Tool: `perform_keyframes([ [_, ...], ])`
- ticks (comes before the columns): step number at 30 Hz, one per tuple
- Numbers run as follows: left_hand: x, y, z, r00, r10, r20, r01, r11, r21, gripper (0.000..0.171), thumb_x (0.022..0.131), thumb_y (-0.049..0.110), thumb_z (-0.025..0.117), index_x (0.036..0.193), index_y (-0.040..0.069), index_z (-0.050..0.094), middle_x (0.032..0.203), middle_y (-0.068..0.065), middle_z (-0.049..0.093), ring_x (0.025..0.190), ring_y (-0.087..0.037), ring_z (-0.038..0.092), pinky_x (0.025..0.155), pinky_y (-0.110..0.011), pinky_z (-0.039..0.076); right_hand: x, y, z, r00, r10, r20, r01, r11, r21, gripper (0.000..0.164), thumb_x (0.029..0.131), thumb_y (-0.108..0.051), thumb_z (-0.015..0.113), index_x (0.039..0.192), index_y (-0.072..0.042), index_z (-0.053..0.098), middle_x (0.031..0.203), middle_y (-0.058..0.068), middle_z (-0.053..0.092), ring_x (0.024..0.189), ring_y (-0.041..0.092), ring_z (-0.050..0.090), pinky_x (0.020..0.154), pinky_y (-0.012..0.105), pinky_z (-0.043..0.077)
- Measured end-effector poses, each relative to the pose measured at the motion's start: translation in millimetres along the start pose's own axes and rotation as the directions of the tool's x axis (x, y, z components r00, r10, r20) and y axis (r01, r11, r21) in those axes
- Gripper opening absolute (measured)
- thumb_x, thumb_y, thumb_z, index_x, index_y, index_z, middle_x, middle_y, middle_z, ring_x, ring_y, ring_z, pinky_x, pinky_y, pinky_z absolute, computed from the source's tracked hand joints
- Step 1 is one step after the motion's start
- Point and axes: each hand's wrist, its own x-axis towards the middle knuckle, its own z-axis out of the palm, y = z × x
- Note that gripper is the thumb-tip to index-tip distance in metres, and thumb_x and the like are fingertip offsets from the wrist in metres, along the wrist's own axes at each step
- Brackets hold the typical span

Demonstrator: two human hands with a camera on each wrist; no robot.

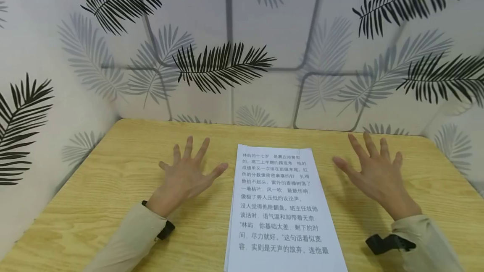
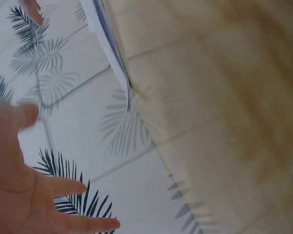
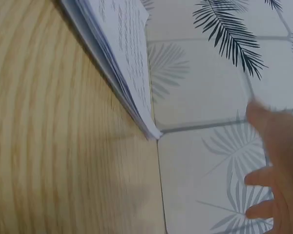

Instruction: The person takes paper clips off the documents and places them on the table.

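Observation:
A stack of white printed sheets (image 1: 277, 205) lies on the wooden table, its top page covered in Chinese text. To its left, my left hand (image 1: 183, 181) is spread with straight fingers and holds nothing. My right hand (image 1: 378, 175) is spread the same way on the other side, thumb toward the paper. In the left wrist view the left hand (image 2: 19, 180) shows its palm and extended fingers, and the edge of the paper stack (image 2: 107, 44) appears at the top. The right wrist view shows the right hand (image 3: 278, 161) at the right edge, apart from the layered sheets (image 3: 119, 63).
The light wooden table (image 1: 113, 171) runs back to a wall (image 1: 264, 20) with dark and grey leaf prints. Another patterned wall (image 1: 26, 95) closes off the left side. Dark straps (image 1: 391, 243) sit at both beige sleeve cuffs.

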Motion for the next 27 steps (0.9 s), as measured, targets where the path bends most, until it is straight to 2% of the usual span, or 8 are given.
perform_keyframes([
  [3,1.5,0.6,2.2,0.999,0.043,-0.017,-0.045,0.986,-0.159,0.083,0.096,0.065,0.035,0.154,0.007,0.02,0.15,-0.029,0.026,0.132,-0.054,0.03,0.096,-0.074,0.035,1,-5,1,0.997,-0.002,0.076,-0.007,0.993,0.12,0.076,0.098,-0.052,0.047,0.149,0.001,0.028,0.144,0.036,0.032,0.127,0.06,0.031,0.096,0.078,0.027],
  [5,3.0,1.8,3.5,0.998,0.065,0.009,-0.059,0.944,-0.326,0.076,0.1,0.054,0.04,0.15,0.0,0.024,0.145,-0.03,0.033,0.127,-0.051,0.038,0.098,-0.064,0.042,1,-10,3,0.99,-0.014,0.14,-0.017,0.975,0.22,0.072,0.098,-0.047,0.051,0.145,0.005,0.032,0.136,0.037,0.042,0.118,0.056,0.045,0.09,0.067,0.043],
  [8,4.4,5.1,4.9,0.994,0.061,0.095,0.001,0.834,-0.551,0.069,0.1,0.045,0.048,0.146,-0.002,0.029,0.141,-0.027,0.04,0.124,-0.044,0.045,0.098,-0.056,0.046,0,-17,6,0.975,-0.021,0.22,-0.059,0.934,0.352,0.067,0.098,-0.04,0.056,0.142,0.006,0.036,0.126,0.034,0.052,0.104,0.047,0.06,0.078,0.051,0.056],
  [12,5.5,9.4,7.8,0.97,0.049,0.236,0.144,0.666,-0.731,0.064,0.098,0.038,0.056,0.143,0.001,0.032,0.14,-0.022,0.041,0.123,-0.039,0.048,0.098,-0.048,0.048,-2,-25,11,0.957,-0.017,0.29,-0.119,0.887,0.446,0.062,0.097,-0.035,0.058,0.14,0.005,0.039,0.12,0.03,0.057,0.09,0.031,0.068,0.072,0.041,0.059],
  [16,5.2,9.8,11.3,0.937,0.08,0.34,0.257,0.501,-0.826,0.064,0.098,0.03,0.057,0.145,0.001,0.026,0.143,-0.024,0.038,0.131,-0.041,0.041,0.107,-0.046,0.042,-3,-28,16,0.935,-0.011,0.355,-0.183,0.842,0.508,0.061,0.097,-0.031,0.059,0.139,0.006,0.038,0.118,0.03,0.058,0.085,0.023,0.068,0.072,0.038,0.059],
  [22,5.4,10.2,15.8,0.91,0.101,0.402,0.356,0.305,-0.883,0.055,0.099,0.013,0.052,0.144,-0.005,0.024,0.139,-0.028,0.041,0.122,-0.039,0.05,0.104,-0.044,0.045,-4,-34,16,0.884,-0.001,0.468,-0.317,0.735,0.6,0.066,0.097,-0.029,0.061,0.142,0.008,0.03,0.118,0.03,0.055,0.08,0.022,0.066,0.07,0.038,0.061],
  [24,5.3,11.3,16.5,0.904,0.106,0.413,0.376,0.26,-0.889,0.052,0.1,0.009,0.049,0.143,-0.007,0.025,0.137,-0.029,0.041,0.118,-0.038,0.053,0.103,-0.045,0.046,-4,-35,16,0.867,0.008,0.499,-0.357,0.708,0.609,0.068,0.097,-0.028,0.061,0.143,0.01,0.028,0.116,0.029,0.054,0.079,0.022,0.065,0.07,0.039,0.061],
  [27,5.2,13.2,17.2,0.899,0.112,0.424,0.389,0.242,-0.889,0.049,0.1,0.006,0.047,0.143,-0.008,0.025,0.133,-0.029,0.041,0.115,-0.037,0.054,0.103,-0.044,0.046,-3,-36,18,0.848,0.03,0.529,-0.401,0.689,0.604,0.066,0.098,-0.024,0.059,0.141,0.014,0.028,0.113,0.027,0.056,0.078,0.021,0.064,0.07,0.039,0.061],
])
